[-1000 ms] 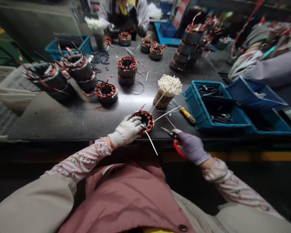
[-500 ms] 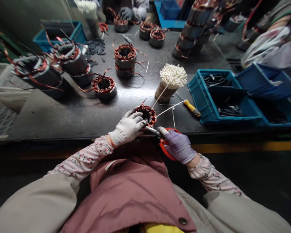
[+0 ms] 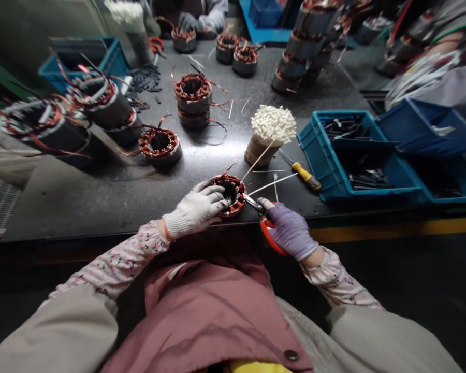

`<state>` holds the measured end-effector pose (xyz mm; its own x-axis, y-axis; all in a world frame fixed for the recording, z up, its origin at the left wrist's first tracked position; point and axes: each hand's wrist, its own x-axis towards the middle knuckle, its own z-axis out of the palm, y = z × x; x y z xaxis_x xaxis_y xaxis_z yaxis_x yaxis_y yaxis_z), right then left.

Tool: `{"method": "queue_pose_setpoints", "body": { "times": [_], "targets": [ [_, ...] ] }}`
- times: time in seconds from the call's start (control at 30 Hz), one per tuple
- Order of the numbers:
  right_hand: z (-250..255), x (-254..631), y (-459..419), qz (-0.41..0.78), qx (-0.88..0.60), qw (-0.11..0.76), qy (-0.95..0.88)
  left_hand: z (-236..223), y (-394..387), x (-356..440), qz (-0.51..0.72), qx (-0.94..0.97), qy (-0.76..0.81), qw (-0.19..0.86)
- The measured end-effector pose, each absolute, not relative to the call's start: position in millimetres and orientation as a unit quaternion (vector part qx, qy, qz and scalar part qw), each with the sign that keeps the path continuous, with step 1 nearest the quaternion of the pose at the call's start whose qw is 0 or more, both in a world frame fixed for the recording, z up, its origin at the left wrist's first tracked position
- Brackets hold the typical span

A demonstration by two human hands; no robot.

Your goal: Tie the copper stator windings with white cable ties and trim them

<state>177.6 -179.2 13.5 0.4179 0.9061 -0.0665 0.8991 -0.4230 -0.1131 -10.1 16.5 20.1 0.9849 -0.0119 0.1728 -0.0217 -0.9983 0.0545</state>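
A motor stator (image 3: 236, 206) with copper windings sits near the table's front edge. My left hand (image 3: 196, 208), in a white glove, grips its left side, fingers over the rim into the bore. In a purple glove, my right hand (image 3: 289, 228) is closed on red-handled scissors (image 3: 272, 235), whose tips meet the stator's right rim. Thin white sticks (image 3: 274, 184) run from that rim toward the right. Behind the stator, a bundle of white sticks (image 3: 274, 124) stands in a brown holder (image 3: 258, 150). A yellow-handled screwdriver (image 3: 306, 176) lies to the right.
Blue bins (image 3: 367, 155) with dark strips stand at the right. Other stators (image 3: 160, 146) stand at the left and middle, with a tall stack (image 3: 305, 44) at the back. A co-worker's gloved hand (image 3: 188, 22) is across the table; another person's sleeve (image 3: 442, 83) is at the right.
The scissors' tips have moved up and right along the stator's rim, from its front to its right side. My left hand stays on the stator. The view has shifted slightly.
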Motion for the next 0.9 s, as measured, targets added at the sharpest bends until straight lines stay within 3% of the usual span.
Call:
{"method": "queue_pose_setpoints", "body": {
  "times": [0.27, 0.4, 0.53, 0.73, 0.9],
  "targets": [
    [-5, 187, -185, 0.112, -0.817, 0.123, -0.552, 20, 30, -9, 0.058, 0.997, -0.021, 0.05],
    [0, 196, -180, 0.096, -0.842, 0.084, -0.524, 42, 25, -18, 0.016, 1.0, -0.012, 0.019],
    [16, 196, -162, 0.066, -0.84, 0.031, -0.538, 57, -12, -19, 0.054, 0.994, 0.061, -0.068],
    [23, 194, -142, 0.086, -0.827, 0.013, -0.555, 28, -31, 13, -0.003, 0.995, 0.095, -0.036],
    [15, 201, -143, 0.103, -0.816, 0.052, -0.566, 18, -17, 20, -0.012, 0.998, 0.054, -0.036]
  ]
}}
